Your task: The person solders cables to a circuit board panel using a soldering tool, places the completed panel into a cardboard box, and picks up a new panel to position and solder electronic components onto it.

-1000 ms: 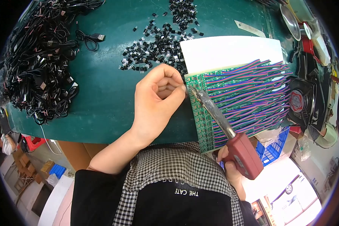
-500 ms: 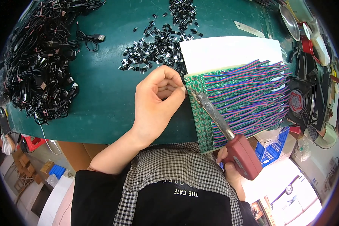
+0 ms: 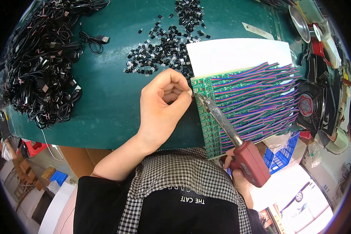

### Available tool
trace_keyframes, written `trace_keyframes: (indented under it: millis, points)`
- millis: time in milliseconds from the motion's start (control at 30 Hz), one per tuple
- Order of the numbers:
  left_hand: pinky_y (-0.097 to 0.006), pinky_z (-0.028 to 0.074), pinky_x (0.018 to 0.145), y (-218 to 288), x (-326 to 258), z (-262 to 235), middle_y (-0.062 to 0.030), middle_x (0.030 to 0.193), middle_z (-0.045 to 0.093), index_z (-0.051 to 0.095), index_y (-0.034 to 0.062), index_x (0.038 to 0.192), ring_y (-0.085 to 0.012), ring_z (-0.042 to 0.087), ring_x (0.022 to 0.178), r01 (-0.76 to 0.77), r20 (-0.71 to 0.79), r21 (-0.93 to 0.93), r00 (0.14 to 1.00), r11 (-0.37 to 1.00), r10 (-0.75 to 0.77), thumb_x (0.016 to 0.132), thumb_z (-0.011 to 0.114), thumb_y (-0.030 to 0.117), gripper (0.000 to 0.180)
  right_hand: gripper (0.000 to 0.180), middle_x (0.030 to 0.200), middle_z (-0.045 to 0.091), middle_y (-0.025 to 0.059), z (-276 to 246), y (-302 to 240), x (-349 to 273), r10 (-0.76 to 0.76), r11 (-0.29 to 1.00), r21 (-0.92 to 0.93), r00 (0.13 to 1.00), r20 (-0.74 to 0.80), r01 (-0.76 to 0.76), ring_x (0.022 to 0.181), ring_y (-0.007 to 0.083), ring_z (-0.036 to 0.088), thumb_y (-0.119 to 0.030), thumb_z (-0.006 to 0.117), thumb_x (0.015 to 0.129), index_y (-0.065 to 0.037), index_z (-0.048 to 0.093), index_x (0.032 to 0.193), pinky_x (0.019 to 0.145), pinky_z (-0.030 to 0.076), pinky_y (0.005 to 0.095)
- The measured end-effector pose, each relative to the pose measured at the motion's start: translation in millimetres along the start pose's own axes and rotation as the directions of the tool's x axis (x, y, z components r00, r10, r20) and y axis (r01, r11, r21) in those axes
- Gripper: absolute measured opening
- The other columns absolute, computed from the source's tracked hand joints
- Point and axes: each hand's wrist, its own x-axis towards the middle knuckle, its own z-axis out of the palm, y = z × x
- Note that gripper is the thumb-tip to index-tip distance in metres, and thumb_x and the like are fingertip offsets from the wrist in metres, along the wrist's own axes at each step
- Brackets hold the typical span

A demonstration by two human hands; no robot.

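A green circuit board panel (image 3: 211, 136) lies in front of me, with rows of red, blue and dark wires (image 3: 257, 103) running rightward from it. My left hand (image 3: 160, 107) is at the panel's upper left edge, thumb and forefinger pinched together. Whatever sits between those fingertips is too small and covered to make out. A soldering iron (image 3: 252, 163) with a dark red handle is gripped in my right hand (image 3: 241, 181), which its handle partly hides. The iron slants up and left, its tip at the panel edge close to my left fingertips.
Small black three-legged components (image 3: 156, 52) lie heaped beyond my left hand. A white sheet (image 3: 238, 56) sticks out behind the panel, near a blade (image 3: 258, 30). Black USB cables (image 3: 39, 66) are piled at left. A black fan (image 3: 312, 104) and a blue crate (image 3: 280, 156) are at right.
The soldering iron has shifted very slightly leftward, its tip staying by the panel edge. My left hand keeps almost the same place and pinch.
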Motion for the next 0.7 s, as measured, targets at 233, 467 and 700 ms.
trace_keyframes:
  millis: [233, 467, 700]
  points:
    - [-0.018, 0.045, 0.064, 0, 0, 1, 0.0, 0.075, 0.055, 0.05, 0.0009, 0.081, -0.0034, 0.054, 0.071, -0.021, -0.005, -0.005, 1.0, 1.0, 0.021, 0.078, 0.053, -0.009, 0.011, 0.046, 0.062, 0.059, 0.0024, -5, -4, 6, 0.059, 0.997, -0.059, 0.997, 0.06, -0.055, 0.057, 0.0151, 0.056, -0.04, 0.065, 0.076, 0.001, 0.057, 0.094, 0.059, 0.044, 0.0252]
    - [-0.019, 0.046, 0.064, -1, -1, 1, -0.0004, 0.075, 0.054, 0.049, 0.0012, 0.082, -0.0042, 0.055, 0.071, -0.01, -0.021, 0.018, 1.0, 1.0, 0.01, 0.078, 0.054, -0.009, 0.012, 0.061, 0.064, 0.06, 0.0021, -17, 17, -4, -0.06, 0.952, -0.287, 0.985, 0.16, 0.105, 0.06, 0.0192, 0.06, -0.041, 0.064, 0.077, 0.0, 0.043, 0.117, 0.063, 0.047, 0.0305]
    - [-0.022, 0.048, 0.069, -1, -2, 1, -0.0038, 0.079, 0.057, 0.047, 0.0009, 0.083, -0.0101, 0.058, 0.073, -0.008, -0.011, 0.003, 1.0, 1.0, 0.008, 0.079, 0.054, -0.009, 0.013, 0.068, 0.065, 0.061, 0.0022, -19, 17, -2, -0.057, 0.983, -0.165, 0.983, 0.176, 0.086, 0.061, 0.0196, 0.061, -0.039, 0.066, 0.076, -0.001, 0.038, 0.125, 0.063, 0.047, 0.0304]
